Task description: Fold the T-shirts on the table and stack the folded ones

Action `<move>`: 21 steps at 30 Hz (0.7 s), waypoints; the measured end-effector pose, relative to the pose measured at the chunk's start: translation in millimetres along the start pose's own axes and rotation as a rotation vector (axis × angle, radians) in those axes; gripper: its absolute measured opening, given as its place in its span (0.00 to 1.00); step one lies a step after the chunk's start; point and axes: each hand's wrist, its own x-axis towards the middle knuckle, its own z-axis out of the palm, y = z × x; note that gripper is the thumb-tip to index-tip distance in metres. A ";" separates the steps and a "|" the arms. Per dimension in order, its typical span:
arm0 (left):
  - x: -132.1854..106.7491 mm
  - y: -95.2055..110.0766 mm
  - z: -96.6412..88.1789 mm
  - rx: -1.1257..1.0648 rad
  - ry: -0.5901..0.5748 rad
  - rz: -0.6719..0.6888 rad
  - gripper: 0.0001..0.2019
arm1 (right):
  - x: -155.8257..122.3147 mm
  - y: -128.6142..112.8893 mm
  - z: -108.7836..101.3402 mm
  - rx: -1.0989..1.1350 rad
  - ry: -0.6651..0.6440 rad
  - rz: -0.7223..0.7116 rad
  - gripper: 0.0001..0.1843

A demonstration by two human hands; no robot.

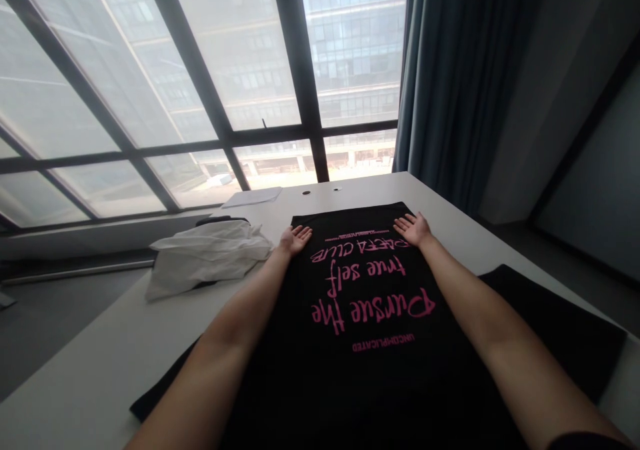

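A black T-shirt [370, 390] with pink lettering lies spread out on a white table, its print upside down from where I look. Its sleeves stick out on both sides near me, and its hem is at the far end. My left hand [297, 239] rests palm up at the left far corner of the shirt, fingers stretched out. At the right far edge, my right hand [413, 229] also lies palm up with fingers spread. Neither hand grips the cloth. My forearms cover parts of the shirt's side edges.
The white table [450, 230] stands by large windows. Left of the shirt lies a crumpled white cloth [210, 253] over something dark. A white sheet [253, 197] sits at the table's far left edge, near two round holes. A blue curtain [455, 90] hangs behind the table at right.
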 end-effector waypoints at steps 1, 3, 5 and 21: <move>-0.3 12.5 -7.4 -0.008 0.025 0.024 0.22 | 1.6 -11.2 -10.6 0.014 0.041 -0.036 0.27; -1.5 27.3 -14.3 -0.024 0.051 0.072 0.23 | 2.5 -23.8 -20.5 0.042 0.089 -0.095 0.27; -2.4 26.1 -9.8 -0.037 0.038 0.106 0.23 | 1.8 -21.7 -14.0 0.062 0.079 -0.112 0.26; 48.0 3.2 30.8 0.020 -0.010 0.060 0.27 | -0.2 79.5 73.3 -0.019 -0.305 0.221 0.25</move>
